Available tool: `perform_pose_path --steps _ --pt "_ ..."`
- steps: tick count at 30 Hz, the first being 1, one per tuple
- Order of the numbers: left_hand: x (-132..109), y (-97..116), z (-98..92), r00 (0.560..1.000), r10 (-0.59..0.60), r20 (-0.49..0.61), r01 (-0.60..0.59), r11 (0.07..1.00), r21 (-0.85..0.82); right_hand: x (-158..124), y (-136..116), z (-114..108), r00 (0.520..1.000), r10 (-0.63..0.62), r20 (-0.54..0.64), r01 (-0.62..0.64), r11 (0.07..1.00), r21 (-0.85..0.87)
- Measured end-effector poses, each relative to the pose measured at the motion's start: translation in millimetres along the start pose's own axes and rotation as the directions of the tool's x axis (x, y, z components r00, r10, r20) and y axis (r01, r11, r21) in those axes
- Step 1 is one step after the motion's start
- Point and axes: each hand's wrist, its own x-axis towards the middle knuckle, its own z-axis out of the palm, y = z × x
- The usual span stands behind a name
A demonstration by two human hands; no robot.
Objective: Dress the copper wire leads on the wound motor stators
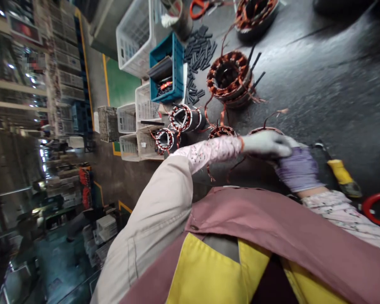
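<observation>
My left hand, in a white glove, reaches across the near side of a wound motor stator. Its fingers are closed and meet my right hand, which wears a glove with a purple cuff. The right fingers are bent and mostly covered by the left hand. What the fingertips pinch is hidden between them. Only the stator's upper copper rim and one wire lead, rising behind the hands, can be seen. Just left of it, under my left forearm, is another copper-wound stator.
A larger stator with black sleeves stands farther back on the dark table. Black sleeve pieces lie beside a blue crate. Two white-laced stators sit left. A yellow-handled tool and red-handled tool are right.
</observation>
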Motion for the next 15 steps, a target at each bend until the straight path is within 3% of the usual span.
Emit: perform_pose_path --steps 2,5,8,11,15 --pt "-16.3 -2.8 2.7 0.997 -0.039 -0.071 0.030 0.992 -0.127 0.9 2.5 4.4 0.999 -0.035 -0.028 0.035 0.999 0.007" --pt "-33.0 -10.0 6.7 0.953 -0.202 -0.225 0.204 0.979 -0.015 2.4 7.9 11.2 0.981 -0.160 -0.108 0.156 0.987 -0.043" --pt "-29.6 -12.1 11.1 0.985 -0.131 -0.109 0.149 0.974 0.171 3.5 12.5 16.8 0.967 -0.192 -0.169 0.182 0.981 -0.074" --pt "-16.6 -10.5 13.7 0.993 -0.115 0.002 0.113 0.976 0.186 3.5 13.1 18.9 0.963 -0.196 -0.187 0.179 0.978 -0.102" --pt "-7.4 -5.2 11.0 0.996 -0.071 0.047 0.057 0.966 0.251 2.6 5.7 12.1 0.983 -0.140 -0.117 0.128 0.986 -0.106"
